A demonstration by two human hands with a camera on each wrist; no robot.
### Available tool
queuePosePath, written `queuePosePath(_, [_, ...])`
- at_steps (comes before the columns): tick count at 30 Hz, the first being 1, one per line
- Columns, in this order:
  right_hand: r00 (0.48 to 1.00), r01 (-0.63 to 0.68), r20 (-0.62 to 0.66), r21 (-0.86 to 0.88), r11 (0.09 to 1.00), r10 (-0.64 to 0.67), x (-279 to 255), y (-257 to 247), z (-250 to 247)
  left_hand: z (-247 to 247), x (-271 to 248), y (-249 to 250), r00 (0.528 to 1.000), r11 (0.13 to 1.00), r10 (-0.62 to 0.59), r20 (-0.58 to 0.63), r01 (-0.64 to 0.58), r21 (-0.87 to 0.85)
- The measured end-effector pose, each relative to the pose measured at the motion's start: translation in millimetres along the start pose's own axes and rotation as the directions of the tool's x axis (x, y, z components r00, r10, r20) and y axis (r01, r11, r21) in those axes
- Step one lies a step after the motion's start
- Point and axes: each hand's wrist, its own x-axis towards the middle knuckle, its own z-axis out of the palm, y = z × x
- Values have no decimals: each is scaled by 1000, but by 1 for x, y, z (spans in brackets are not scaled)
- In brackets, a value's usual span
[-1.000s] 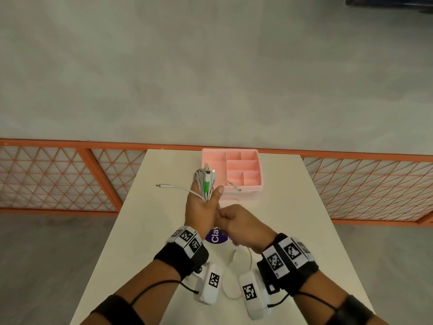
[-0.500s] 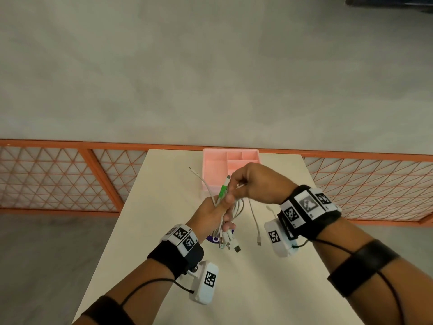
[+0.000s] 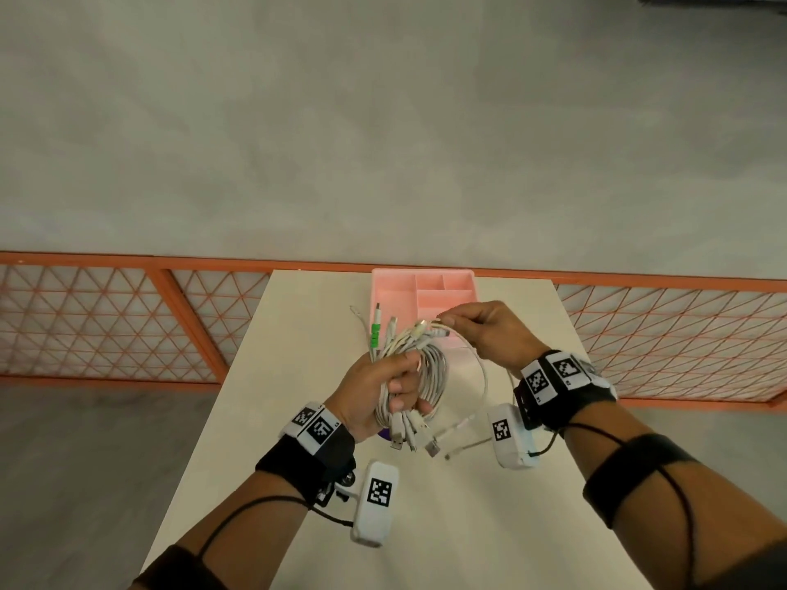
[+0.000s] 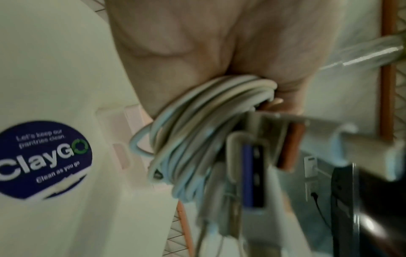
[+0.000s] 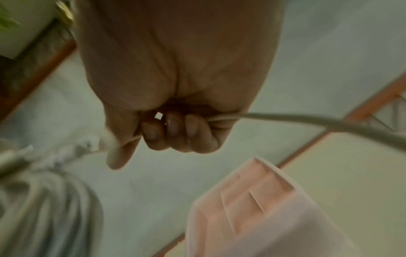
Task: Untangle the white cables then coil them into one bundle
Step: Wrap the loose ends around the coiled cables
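A coiled bundle of white cables (image 3: pixel 430 376) hangs above the table, gripped by my left hand (image 3: pixel 383 387) with fingers curled round the loops. Plug ends stick up from the fist, one with a green collar (image 3: pixel 374 334), and several USB plugs (image 3: pixel 413 436) dangle below. In the left wrist view the coil (image 4: pixel 197 125) sits against the palm. My right hand (image 3: pixel 485 330) pinches one loose white cable (image 3: pixel 481 368) near the plug ends, and that cable arcs down to the right of the coil. In the right wrist view the cable (image 5: pixel 307 120) runs out of the curled fingers (image 5: pixel 173 128).
A pink divided tray (image 3: pixel 426 291) stands at the far edge of the cream table (image 3: pixel 468 525), just behind my hands. A round blue ClayGo sticker (image 4: pixel 41 160) lies on the table under the left hand. Orange mesh fencing (image 3: pixel 106 321) runs behind the table.
My right hand came up from near the left wrist to the top of the bundle and now draws one cable out to the right. The coil has grown thicker in my left hand.
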Motion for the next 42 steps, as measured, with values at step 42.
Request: queuePosePath(42, [975, 221, 97, -305, 926, -200, -5, 6, 34, -18, 13, -22, 999, 997, 40, 9, -41, 67])
